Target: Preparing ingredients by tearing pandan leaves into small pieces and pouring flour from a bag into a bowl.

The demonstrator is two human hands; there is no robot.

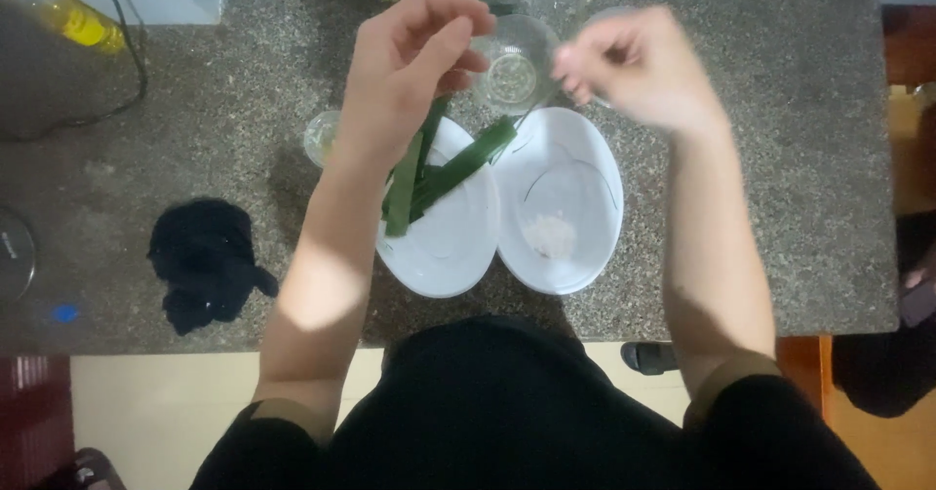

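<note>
Near the top centre of the frame, the left hand pinches the upper ends of several long green leaf strips, fingers curled closed around them; the strips slant down across the left white plate. The right hand, upper right of centre, is loosely closed (blurred, so what it pinches cannot be told). Between the hands sits a clear glass bowl. A second white plate lies just right of the first, touching it. A black cloth lies at left on the speckled counter.
</note>
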